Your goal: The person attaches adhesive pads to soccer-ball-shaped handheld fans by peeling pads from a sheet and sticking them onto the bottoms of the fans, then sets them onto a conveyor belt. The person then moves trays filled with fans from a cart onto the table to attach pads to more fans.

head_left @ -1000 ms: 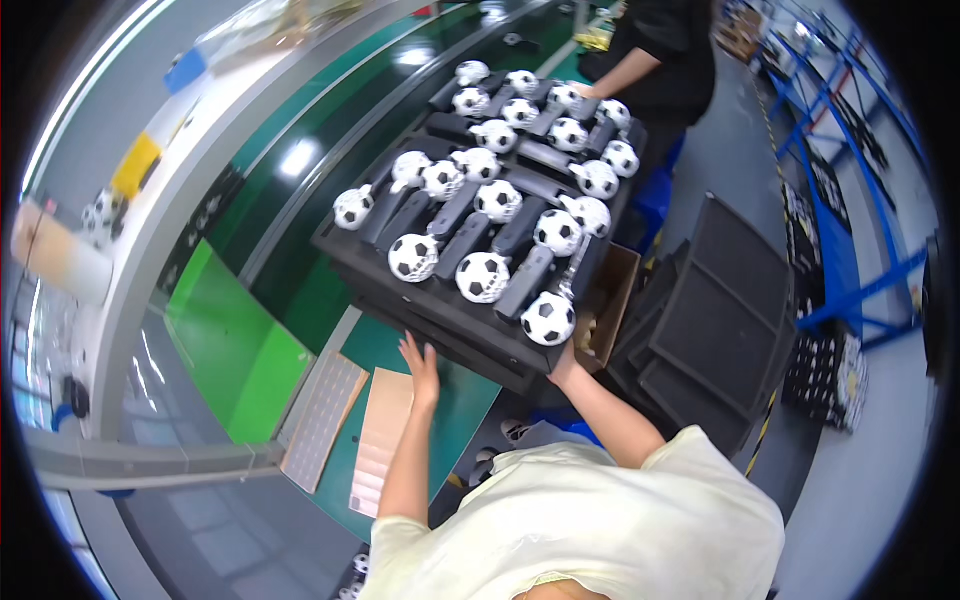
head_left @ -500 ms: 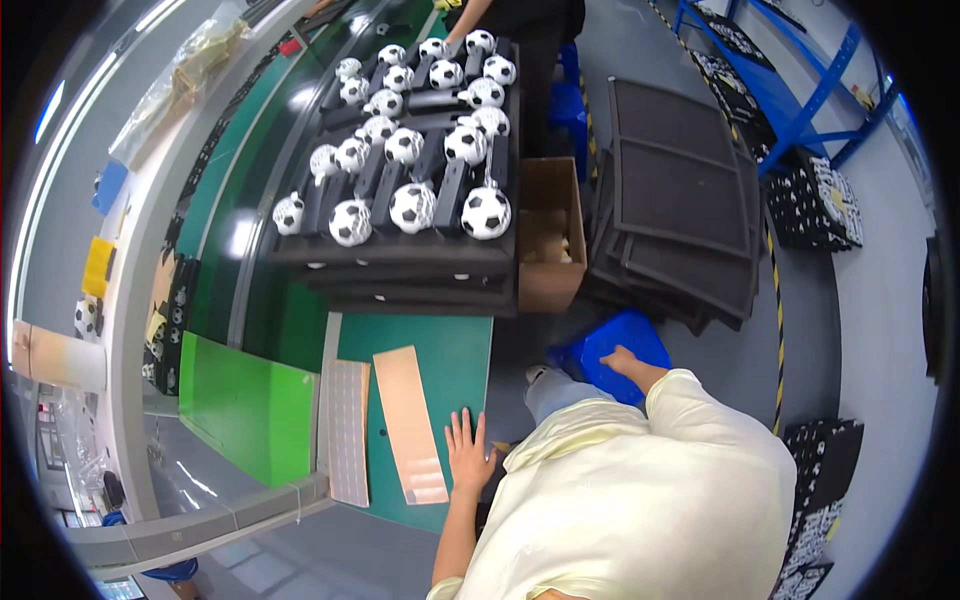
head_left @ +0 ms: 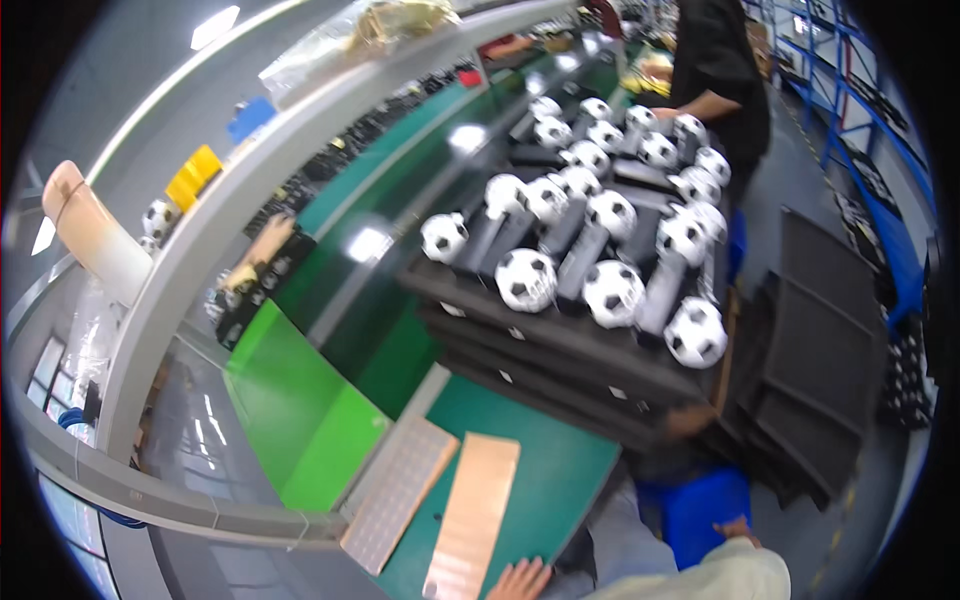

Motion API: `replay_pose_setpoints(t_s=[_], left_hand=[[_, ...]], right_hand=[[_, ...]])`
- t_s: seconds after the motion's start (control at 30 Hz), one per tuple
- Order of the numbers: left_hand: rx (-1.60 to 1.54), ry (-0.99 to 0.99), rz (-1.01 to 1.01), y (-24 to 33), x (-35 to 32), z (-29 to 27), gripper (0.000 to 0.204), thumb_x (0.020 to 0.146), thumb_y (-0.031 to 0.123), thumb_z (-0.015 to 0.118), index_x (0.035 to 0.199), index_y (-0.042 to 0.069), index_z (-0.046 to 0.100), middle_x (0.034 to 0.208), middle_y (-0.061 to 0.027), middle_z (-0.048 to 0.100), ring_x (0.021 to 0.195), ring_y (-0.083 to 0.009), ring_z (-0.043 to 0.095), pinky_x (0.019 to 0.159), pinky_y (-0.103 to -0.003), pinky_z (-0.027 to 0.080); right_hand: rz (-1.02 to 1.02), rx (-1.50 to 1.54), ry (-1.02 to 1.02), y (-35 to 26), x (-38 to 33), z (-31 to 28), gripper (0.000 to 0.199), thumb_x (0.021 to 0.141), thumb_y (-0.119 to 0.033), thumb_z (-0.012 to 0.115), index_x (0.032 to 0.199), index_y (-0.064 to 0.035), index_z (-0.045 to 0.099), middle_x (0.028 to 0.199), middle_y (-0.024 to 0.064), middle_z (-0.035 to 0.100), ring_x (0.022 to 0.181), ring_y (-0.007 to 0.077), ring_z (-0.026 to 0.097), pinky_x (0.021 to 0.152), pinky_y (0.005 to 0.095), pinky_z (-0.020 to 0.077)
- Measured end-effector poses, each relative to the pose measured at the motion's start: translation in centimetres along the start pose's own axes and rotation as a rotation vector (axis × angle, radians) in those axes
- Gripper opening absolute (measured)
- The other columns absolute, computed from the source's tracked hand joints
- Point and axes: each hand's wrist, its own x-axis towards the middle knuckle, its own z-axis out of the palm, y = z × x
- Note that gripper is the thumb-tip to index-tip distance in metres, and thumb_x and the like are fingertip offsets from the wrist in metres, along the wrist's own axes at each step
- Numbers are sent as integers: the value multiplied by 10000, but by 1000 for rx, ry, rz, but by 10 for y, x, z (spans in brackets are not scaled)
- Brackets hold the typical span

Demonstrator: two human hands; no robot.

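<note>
My left hand [head_left: 520, 578] lies at the lower edge of the green tabletop [head_left: 560, 450], fingers spread and holding nothing. Beside it is a long tan strip of board [head_left: 475, 510], with a second, grid-marked strip [head_left: 400, 495] lying to its left. Low on the right, my right hand [head_left: 737, 530] is at the side of a blue plastic stool [head_left: 700, 505]; its fingers are too small and blurred to show whether they grip it. Ahead, black-and-white soccer-ball pieces [head_left: 613, 293] with black bodies stand in rows on stacked dark foam trays [head_left: 560, 345].
A bright green panel [head_left: 300, 410] stands left of the tabletop, behind a grey frame rail [head_left: 250, 150]. Dark empty trays [head_left: 825, 330] are piled at the right. A person in black [head_left: 715, 70] works at the far end of the ball trays. Blue shelving [head_left: 835, 90] lines the right.
The whole view has turned and blurred, so the tabletop and trays sit lower and farther right. My left hand is now lower in view, and my right hand remains by the stool.
</note>
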Motion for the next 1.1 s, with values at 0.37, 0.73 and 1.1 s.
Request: replay_pose_setpoints(t_s=[0.37, 0.73, 1.1], left_hand=[[-140, -863, -190, -32, 47, -2, 591, 913, 330, 317, 1422, 54, 198, 1487, -133, 173, 1368, -326, 165, 1111, -471, 118], [-34, -820, -174, -66, 19, -1, 579, 920, 332, 292, 1430, 81, 183, 1491, -132, 159, 1370, -327, 157, 1112, -475, 114], [-54, -717, -165, -65, -22, 58, 568, 927, 333, 268, 1438, 108, 167, 1494, -130, 146, 1372, -328, 150, 1113, -479, 109]], right_hand=[[-124, 95, -219, -174, 114, 60, 589, 668, -446, 716, 1031, 9, 623, 1067, 230, 605, 1037, 346, 572, 914, 431, 441], [-211, 160, -465, -236, 109, 98, 565, 676, -439, 710, 1001, 18, 632, 1035, 230, 615, 1015, 341, 585, 894, 434, 454], [-305, 90, -675, -233, 118, 101, 543, 683, -431, 703, 970, 26, 640, 1003, 231, 625, 993, 336, 599, 874, 437, 466]])
